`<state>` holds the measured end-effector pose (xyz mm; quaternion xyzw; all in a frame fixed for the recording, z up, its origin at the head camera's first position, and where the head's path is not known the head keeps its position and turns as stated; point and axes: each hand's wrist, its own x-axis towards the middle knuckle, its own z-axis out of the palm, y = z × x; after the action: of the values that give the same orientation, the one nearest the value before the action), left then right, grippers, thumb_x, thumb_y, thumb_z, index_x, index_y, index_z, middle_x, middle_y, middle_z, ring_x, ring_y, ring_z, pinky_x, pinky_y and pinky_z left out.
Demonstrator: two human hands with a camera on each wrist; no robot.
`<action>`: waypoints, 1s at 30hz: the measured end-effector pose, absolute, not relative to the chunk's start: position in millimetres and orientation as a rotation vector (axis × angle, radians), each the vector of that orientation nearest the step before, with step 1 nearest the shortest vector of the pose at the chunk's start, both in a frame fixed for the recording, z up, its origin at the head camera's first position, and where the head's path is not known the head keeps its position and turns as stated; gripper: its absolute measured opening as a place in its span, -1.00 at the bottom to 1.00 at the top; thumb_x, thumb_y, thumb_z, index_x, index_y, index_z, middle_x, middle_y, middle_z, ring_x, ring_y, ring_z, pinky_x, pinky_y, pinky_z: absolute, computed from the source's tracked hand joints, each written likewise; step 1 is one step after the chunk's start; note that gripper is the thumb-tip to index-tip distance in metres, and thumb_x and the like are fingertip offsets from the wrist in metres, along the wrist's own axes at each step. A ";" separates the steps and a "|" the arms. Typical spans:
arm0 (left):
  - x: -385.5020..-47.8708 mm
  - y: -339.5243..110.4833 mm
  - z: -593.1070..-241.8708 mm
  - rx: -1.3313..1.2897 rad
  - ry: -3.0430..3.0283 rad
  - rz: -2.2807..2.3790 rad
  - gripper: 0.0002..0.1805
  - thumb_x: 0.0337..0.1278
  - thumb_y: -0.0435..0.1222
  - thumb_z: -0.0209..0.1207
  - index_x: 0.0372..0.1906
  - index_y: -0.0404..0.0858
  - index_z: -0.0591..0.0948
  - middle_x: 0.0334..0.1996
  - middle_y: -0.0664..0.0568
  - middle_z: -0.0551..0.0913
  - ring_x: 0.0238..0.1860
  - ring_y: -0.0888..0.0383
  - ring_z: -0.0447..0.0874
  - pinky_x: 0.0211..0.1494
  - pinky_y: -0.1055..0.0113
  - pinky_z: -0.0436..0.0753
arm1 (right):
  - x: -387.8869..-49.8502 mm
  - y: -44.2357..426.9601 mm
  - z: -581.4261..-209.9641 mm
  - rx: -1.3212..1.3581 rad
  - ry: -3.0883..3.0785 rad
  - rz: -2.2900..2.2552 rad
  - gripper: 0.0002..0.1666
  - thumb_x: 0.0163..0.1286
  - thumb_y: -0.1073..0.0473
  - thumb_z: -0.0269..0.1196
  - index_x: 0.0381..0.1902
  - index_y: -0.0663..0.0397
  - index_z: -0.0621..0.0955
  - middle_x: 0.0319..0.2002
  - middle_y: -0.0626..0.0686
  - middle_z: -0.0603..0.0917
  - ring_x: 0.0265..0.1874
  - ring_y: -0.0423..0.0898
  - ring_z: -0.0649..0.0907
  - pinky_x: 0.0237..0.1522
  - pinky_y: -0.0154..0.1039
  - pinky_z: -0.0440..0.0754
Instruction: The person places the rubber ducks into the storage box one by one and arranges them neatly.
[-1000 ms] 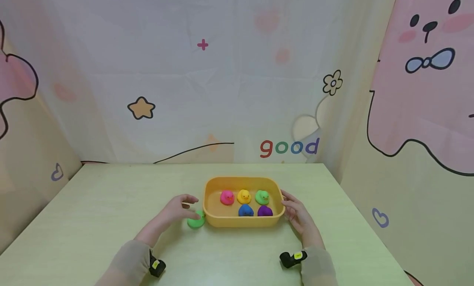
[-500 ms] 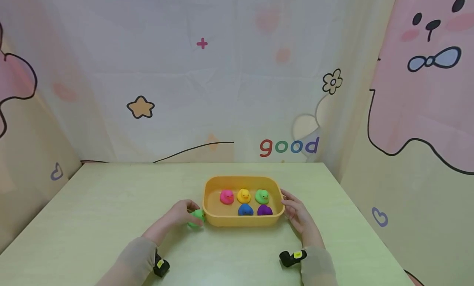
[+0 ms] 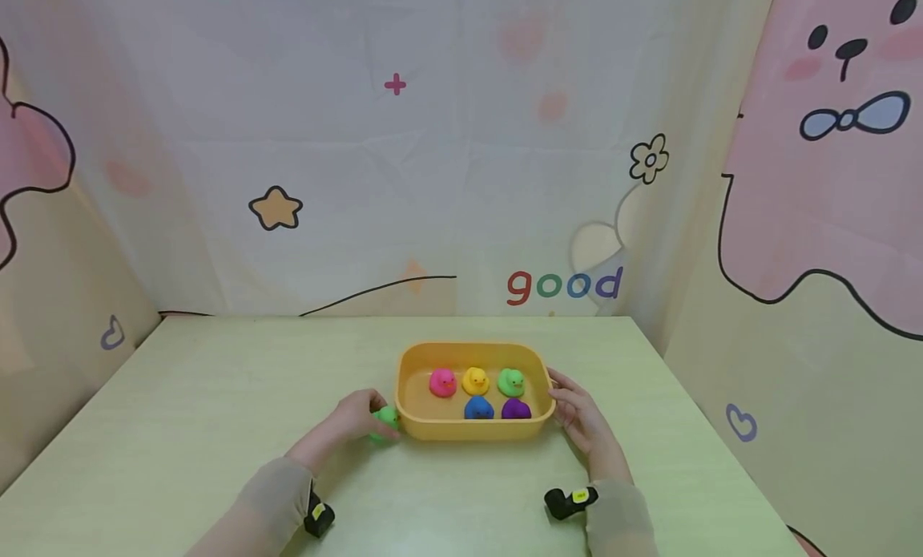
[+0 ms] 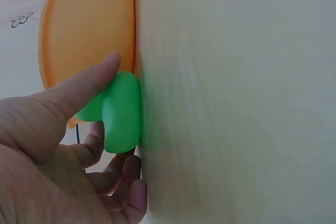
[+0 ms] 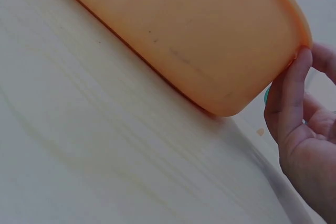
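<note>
A yellow-orange tub with rounded corners sits on the table. My left hand is at the tub's left end and holds a green toy duck. In the left wrist view the thumb lies along one side of the duck and curled fingers are at its other side; the duck is low against the tabletop, close to the tub wall. At the opposite end, my right hand touches the outside of the tub with loosely extended fingers. Its fingertips meet the wall near the rim in the right wrist view.
Inside the tub are a pink duck, a yellow duck, another green duck, a blue duck and a purple duck. The pale table meets printed cloth walls behind and at both sides.
My left hand has come down and closed its thumb and fingers on the green duck beside the tub. The right hand and the tub have stayed in place.
</note>
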<state>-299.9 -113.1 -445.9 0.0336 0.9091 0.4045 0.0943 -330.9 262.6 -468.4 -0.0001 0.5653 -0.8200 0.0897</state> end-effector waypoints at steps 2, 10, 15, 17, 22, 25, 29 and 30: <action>-298.9 -113.1 -444.6 0.071 2.684 1.228 -0.53 -0.34 -0.31 0.57 -0.28 -0.32 0.54 -0.30 -0.04 0.56 -0.22 0.06 0.47 -0.13 0.27 0.51 | -330.7 261.8 -468.5 -0.009 1.685 -2.445 -0.57 0.41 0.40 0.02 0.19 0.02 0.50 -0.17 -0.06 0.59 -0.40 -0.31 0.62 -0.36 -0.56 0.59; -296.5 -122.4 -437.1 0.099 2.628 1.315 -0.61 -0.29 -0.43 0.51 -0.25 -0.33 0.60 -0.23 -0.05 0.64 -0.15 0.05 0.53 -0.03 0.18 0.56 | -330.8 259.3 -466.8 0.015 1.692 -2.416 -0.42 0.44 0.39 0.00 0.40 0.21 0.30 -0.15 -0.08 0.59 -0.39 -0.31 0.61 -0.35 -0.56 0.59; -297.9 -134.3 -430.6 0.097 2.589 1.409 -0.62 -0.25 -0.43 0.51 -0.22 -0.33 0.62 -0.19 -0.06 0.66 -0.11 0.05 0.56 -0.02 0.18 0.55 | -332.1 265.1 -475.8 -0.206 1.708 -2.414 -0.47 0.39 0.24 0.15 0.31 0.05 0.45 -0.15 -0.12 0.59 -0.36 -0.36 0.61 -0.32 -0.58 0.58; -297.7 -138.6 -427.6 0.108 2.579 1.445 -0.63 -0.19 -0.41 0.48 -0.18 -0.34 0.63 -0.15 -0.07 0.66 -0.09 0.04 0.57 0.00 0.18 0.55 | -332.8 267.0 -480.2 -0.273 1.733 -2.410 -0.54 0.32 0.16 0.24 0.19 -0.12 0.55 -0.15 -0.15 0.58 -0.36 -0.38 0.60 -0.31 -0.59 0.56; -296.8 -148.7 -419.0 0.159 2.526 1.528 -0.57 -0.03 -0.34 0.41 0.00 -0.37 0.61 0.02 -0.17 0.62 0.00 -0.01 0.57 0.02 0.14 0.55 | -333.1 265.0 -478.7 -0.119 1.791 -2.404 -0.58 0.31 0.21 0.20 0.13 -0.18 0.55 -0.18 -0.15 0.55 -0.41 -0.37 0.58 -0.35 -0.59 0.54; -296.4 -153.3 -414.9 0.160 2.498 1.575 -0.49 0.03 -0.31 0.38 0.13 -0.36 0.58 0.14 -0.25 0.55 0.04 -0.01 0.57 0.07 0.09 0.57 | -333.3 262.7 -474.3 0.002 1.755 -2.418 -0.57 0.39 0.32 0.09 0.19 -0.07 0.51 -0.19 -0.10 0.55 -0.44 -0.33 0.57 -0.38 -0.57 0.54; -295.3 -157.5 -410.9 0.161 2.433 1.679 -0.42 0.09 -0.34 0.33 0.26 -0.36 0.50 0.26 -0.35 0.44 -0.02 0.07 0.62 0.13 0.12 0.61 | -332.6 260.5 -469.0 0.062 1.689 -2.435 -0.60 0.44 0.39 0.02 0.15 -0.03 0.51 -0.21 -0.06 0.55 -0.47 -0.30 0.57 -0.43 -0.55 0.53; -295.0 -158.4 -410.3 0.166 2.404 1.712 -0.41 0.12 -0.37 0.31 0.28 -0.38 0.47 0.28 -0.38 0.42 -0.04 0.10 0.63 0.13 0.15 0.62 | -332.3 260.2 -468.3 0.066 1.679 -2.437 -0.61 0.44 0.40 0.02 0.12 -0.05 0.52 -0.22 -0.06 0.55 -0.47 -0.30 0.57 -0.43 -0.55 0.54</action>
<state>-295.0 -158.4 -410.3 0.0560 0.8097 0.5768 0.0926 -332.3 260.2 -468.3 0.0223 0.5650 -0.8198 0.0907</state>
